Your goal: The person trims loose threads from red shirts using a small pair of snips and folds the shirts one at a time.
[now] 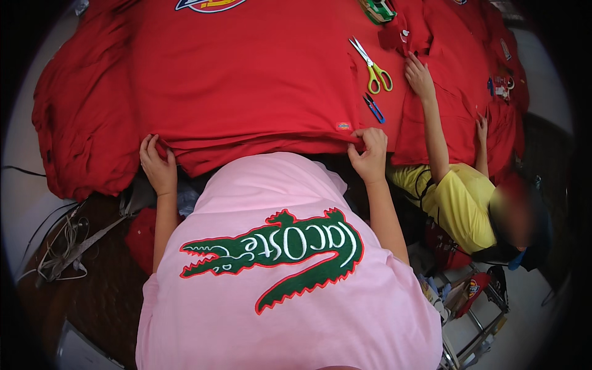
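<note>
A red shirt [246, 80] lies spread over the table in front of me, its lower hem running along the near edge. My left hand [159, 165] pinches the hem at the left corner, thumb and fingers closed on the cloth. At the right end, my right hand [370, 153] grips the same hem between thumb and fingers. A small patch [343, 126] sits on the cloth just above that hand. Beyond it to the right lie yellow-handled scissors [377, 77], blades partly apart, and blue thread snips [374, 109].
Beside me on the right, a co-worker in a yellow shirt [462, 206] handles another red garment [456, 92]. A green tape dispenser [377, 10] stands at the far side. More red garments [86, 111] are heaped at left, above loose cables [61, 246]. A metal rack [478, 320] stands lower right.
</note>
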Motion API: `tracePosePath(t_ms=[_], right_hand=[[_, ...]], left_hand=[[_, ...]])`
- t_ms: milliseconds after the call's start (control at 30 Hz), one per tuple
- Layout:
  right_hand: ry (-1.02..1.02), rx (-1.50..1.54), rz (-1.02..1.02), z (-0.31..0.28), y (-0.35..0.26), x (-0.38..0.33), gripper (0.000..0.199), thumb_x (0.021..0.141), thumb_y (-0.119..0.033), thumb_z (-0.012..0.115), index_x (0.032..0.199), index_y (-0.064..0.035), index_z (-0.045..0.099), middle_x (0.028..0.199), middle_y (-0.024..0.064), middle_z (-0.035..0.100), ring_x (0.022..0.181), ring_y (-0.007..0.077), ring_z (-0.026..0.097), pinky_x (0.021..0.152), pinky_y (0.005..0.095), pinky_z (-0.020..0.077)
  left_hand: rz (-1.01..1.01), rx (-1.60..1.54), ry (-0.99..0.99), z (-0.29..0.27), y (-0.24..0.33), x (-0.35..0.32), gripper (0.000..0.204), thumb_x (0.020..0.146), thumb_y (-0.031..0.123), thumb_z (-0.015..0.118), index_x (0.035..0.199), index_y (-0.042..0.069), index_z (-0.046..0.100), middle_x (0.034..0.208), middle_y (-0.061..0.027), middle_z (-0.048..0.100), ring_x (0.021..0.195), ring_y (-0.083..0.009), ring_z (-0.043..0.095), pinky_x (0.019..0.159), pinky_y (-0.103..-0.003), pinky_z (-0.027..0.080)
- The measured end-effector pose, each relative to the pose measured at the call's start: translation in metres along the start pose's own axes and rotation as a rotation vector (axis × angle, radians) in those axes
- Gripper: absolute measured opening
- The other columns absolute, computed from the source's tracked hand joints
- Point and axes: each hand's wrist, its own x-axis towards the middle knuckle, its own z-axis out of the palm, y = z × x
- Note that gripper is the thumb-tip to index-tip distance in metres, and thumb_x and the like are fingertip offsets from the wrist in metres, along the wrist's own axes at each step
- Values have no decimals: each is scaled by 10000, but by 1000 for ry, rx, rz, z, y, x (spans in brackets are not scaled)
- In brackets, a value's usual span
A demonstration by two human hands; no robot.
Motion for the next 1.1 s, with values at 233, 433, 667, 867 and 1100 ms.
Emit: tracePosePath(t_ms=[233, 433, 667, 867, 1100], right_hand=[[75, -17, 52, 7, 19, -43, 185, 730, -42, 766, 843, -96, 630, 898, 58, 640, 915, 288, 602, 844, 411, 451], [136, -154, -55, -1, -6, -15, 267, 740, -53, 761, 990, -106, 683, 1081, 104, 644, 1031, 315, 612, 920, 429, 471], [-46, 71, -258, 30, -21, 26, 338, 756, -37, 702, 1090, -79, 662, 1148, 105, 647, 1067, 287, 617, 949, 423, 477], [668, 517, 467, 15, 23, 59, 206, 963, 0, 480, 1148, 29, 567, 1146, 140, 573, 1057, 231, 554, 1000, 343, 432], [539, 488, 891, 17, 115, 18, 321, 976, -99, 544, 1266, 21, 616, 1279, 224, 624, 1197, 335, 595, 1073, 430, 461]], left_hand=[[-255, -248, 101, 14, -5, -7, 586, 840, 39, 712, 1398, 64, 536, 1345, -196, 532, 1233, -370, 564, 975, -427, 512], [-362, -198, 18, 10, 3, -12, 618, 835, 152, 764, 1403, 64, 534, 1349, -180, 549, 1173, -359, 587, 967, -433, 493], [-311, -143, 119, 22, 7, -3, 625, 810, 172, 770, 1369, 54, 516, 1391, -192, 542, 1321, -406, 508, 1109, -526, 395], [-464, -94, 174, 31, 18, 6, 543, 783, 48, 680, 1313, 81, 561, 1295, -156, 596, 1205, -386, 593, 1042, -511, 438], [-209, -110, 193, 19, 48, 1, 549, 735, -4, 676, 1265, 130, 629, 1243, -112, 624, 1193, -334, 594, 1012, -450, 457]])
